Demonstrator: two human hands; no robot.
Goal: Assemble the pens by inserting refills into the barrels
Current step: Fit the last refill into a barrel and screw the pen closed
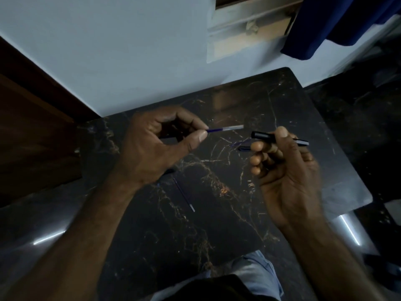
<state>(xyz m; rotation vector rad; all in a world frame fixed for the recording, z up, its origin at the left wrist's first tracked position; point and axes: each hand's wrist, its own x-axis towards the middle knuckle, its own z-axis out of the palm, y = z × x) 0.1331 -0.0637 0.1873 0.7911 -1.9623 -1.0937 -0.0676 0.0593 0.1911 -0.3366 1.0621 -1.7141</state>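
- The refill (224,128) is a thin stick, dark blue along most of its visible length and pale, clear-looking toward its free end, which points right toward the barrel.
- The left hand (152,146) pinches the refill between thumb and forefinger at its blue end, holding it roughly level above the surface (217,213).
- The barrel (263,135) is a black tube with an open round mouth facing left; its far end shows a lighter glint beyond the fingers.
- The right hand (286,170) is closed around the barrel, thumb on top and fingers curled under, also above the surface.
- Refill tip and barrel mouth are near each other but apart; the refill is not inside the barrel.
- A second refill (184,195), blue with a pale tip, lies loose on the dark veined surface, between the forearms.
- A small dark blue piece (244,148) lies on the surface just left of the right hand's fingers; what it is I cannot tell.
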